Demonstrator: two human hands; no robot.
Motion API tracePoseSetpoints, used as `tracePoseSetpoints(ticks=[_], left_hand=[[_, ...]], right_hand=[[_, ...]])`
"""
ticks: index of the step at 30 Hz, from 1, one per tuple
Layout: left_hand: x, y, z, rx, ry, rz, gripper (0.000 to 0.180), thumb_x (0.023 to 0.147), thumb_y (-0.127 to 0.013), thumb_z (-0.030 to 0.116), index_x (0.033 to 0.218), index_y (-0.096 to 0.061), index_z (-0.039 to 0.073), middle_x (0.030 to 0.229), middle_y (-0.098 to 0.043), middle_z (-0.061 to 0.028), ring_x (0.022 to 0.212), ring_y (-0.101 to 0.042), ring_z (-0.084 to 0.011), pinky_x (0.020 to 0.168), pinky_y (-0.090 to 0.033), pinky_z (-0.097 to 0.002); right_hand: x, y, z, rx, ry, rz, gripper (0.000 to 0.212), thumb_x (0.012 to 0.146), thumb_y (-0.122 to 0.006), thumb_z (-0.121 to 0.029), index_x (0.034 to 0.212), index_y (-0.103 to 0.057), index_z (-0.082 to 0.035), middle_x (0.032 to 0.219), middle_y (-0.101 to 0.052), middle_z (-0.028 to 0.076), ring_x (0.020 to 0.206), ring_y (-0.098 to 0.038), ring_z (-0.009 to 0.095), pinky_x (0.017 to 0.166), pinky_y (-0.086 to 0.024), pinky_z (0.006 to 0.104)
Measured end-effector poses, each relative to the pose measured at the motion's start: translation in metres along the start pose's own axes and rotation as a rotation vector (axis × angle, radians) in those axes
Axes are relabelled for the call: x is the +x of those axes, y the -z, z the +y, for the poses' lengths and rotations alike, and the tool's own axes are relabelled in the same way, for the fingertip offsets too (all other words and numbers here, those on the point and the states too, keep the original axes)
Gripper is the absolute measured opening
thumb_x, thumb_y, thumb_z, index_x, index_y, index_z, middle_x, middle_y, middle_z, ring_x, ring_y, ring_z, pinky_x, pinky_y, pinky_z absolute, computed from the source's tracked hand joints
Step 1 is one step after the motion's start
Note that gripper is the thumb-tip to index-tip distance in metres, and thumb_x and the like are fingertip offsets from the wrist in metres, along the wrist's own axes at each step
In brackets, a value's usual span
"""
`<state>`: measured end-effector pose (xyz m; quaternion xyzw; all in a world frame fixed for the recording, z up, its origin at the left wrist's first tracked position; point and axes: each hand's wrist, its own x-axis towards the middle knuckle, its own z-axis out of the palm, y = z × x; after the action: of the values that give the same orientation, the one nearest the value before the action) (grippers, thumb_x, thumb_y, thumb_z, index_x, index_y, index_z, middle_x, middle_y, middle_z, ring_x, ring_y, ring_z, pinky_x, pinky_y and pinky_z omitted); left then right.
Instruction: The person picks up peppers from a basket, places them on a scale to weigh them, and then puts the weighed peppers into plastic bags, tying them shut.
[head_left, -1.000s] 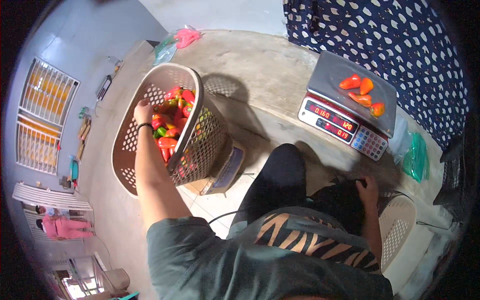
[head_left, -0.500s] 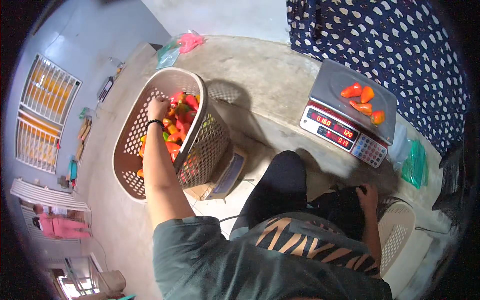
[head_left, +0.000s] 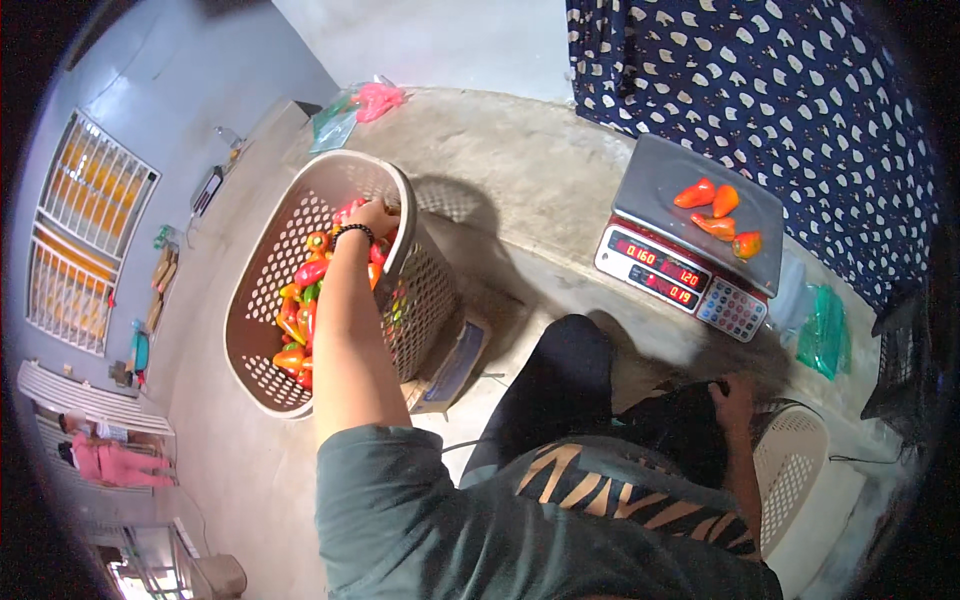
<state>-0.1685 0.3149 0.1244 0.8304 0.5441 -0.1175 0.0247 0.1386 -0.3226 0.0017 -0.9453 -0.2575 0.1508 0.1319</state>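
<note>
My left hand (head_left: 374,218), a dark beaded bracelet on its wrist, reaches inside a tall beige perforated basket (head_left: 262,335) near its right rim. It touches the red, orange and green peppers (head_left: 290,358) heaped there; its fingers are mostly hidden, so whether it grips one is unclear. My right hand (head_left: 735,398) rests against my dark trouser leg, fingers partly visible and loosely apart, with nothing seen in it. On the grey pan of a digital scale (head_left: 650,190), to the right, lie several red-orange peppers (head_left: 714,228).
The basket stands against a cardboard box (head_left: 455,362). Pink and clear plastic bags (head_left: 376,102) lie behind it, and green bags (head_left: 823,332) beside the scale. A second beige basket (head_left: 790,470) is by my right side. A patterned dark-blue cloth (head_left: 740,90) hangs behind the scale. People (head_left: 118,462) are far left.
My left hand has moved right inside the basket, from its left part to the peppers near the right rim. My right hand and the peppers on the scale stay put. The view has shifted slightly.
</note>
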Motion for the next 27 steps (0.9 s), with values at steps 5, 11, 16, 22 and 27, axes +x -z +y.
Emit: tracePoseSetpoints(ticks=[5, 11, 16, 22, 27], left_hand=[[0.01, -0.002, -0.103, -0.453, -0.352, -0.203, 0.049, 0.064, -0.075, 0.032, 0.098, -0.063, 0.0, 0.092, -0.066, -0.0147, 0.082, -0.063, -0.0208, 0.071, -0.049, -0.0319], [-0.056, 0.052, -0.069, -1.094, -0.054, -0.211, 0.017, 0.08, -0.063, 0.014, 0.096, -0.063, 0.006, 0.084, -0.063, -0.0022, 0.071, -0.06, -0.014, 0.064, -0.051, -0.029], [-0.078, 0.05, -0.081, -1.306, -0.037, -0.343, 0.019, 0.085, -0.059, 0.011, 0.103, -0.059, 0.007, 0.085, -0.061, -0.0029, 0.074, -0.059, -0.0146, 0.063, -0.051, -0.0302], [-0.049, -0.002, -0.049, -0.722, -0.084, -0.077, 0.04, 0.077, -0.064, 0.024, 0.115, -0.06, 0.012, 0.084, -0.065, -0.0076, 0.078, -0.062, -0.0235, 0.07, -0.052, -0.0354], [-0.035, 0.021, 0.016, 0.131, -0.017, 0.23, 0.034, 0.075, -0.054, 0.025, 0.107, -0.066, 0.024, 0.111, -0.062, -0.0092, 0.102, -0.059, -0.0293, 0.085, -0.047, -0.0421]], right_hand=[[0.013, -0.025, 0.004, 0.194, 0.098, 0.022, 0.034, 0.077, -0.064, -0.028, 0.103, -0.063, -0.007, 0.102, -0.06, 0.018, 0.1, -0.056, 0.033, 0.088, -0.042, 0.0412], [-0.002, -0.005, -0.01, 0.209, -0.104, -0.05, 0.032, 0.078, -0.063, -0.026, 0.104, -0.063, -0.007, 0.105, -0.06, 0.016, 0.1, -0.057, 0.032, 0.088, -0.043, 0.0404], [-0.003, -0.009, -0.01, 0.202, -0.138, -0.03, 0.033, 0.078, -0.063, -0.026, 0.105, -0.062, -0.009, 0.106, -0.06, 0.016, 0.099, -0.057, 0.032, 0.087, -0.043, 0.04], [0.005, -0.016, 0.003, 0.143, -0.029, 0.025, 0.031, 0.076, -0.064, -0.027, 0.101, -0.063, -0.008, 0.102, -0.06, 0.016, 0.095, -0.058, 0.031, 0.084, -0.044, 0.0401], [0.004, -0.024, 0.029, 0.079, 0.043, 0.094, 0.03, 0.076, -0.065, -0.026, 0.097, -0.064, -0.006, 0.098, -0.06, 0.016, 0.093, -0.058, 0.032, 0.083, -0.045, 0.0399]])
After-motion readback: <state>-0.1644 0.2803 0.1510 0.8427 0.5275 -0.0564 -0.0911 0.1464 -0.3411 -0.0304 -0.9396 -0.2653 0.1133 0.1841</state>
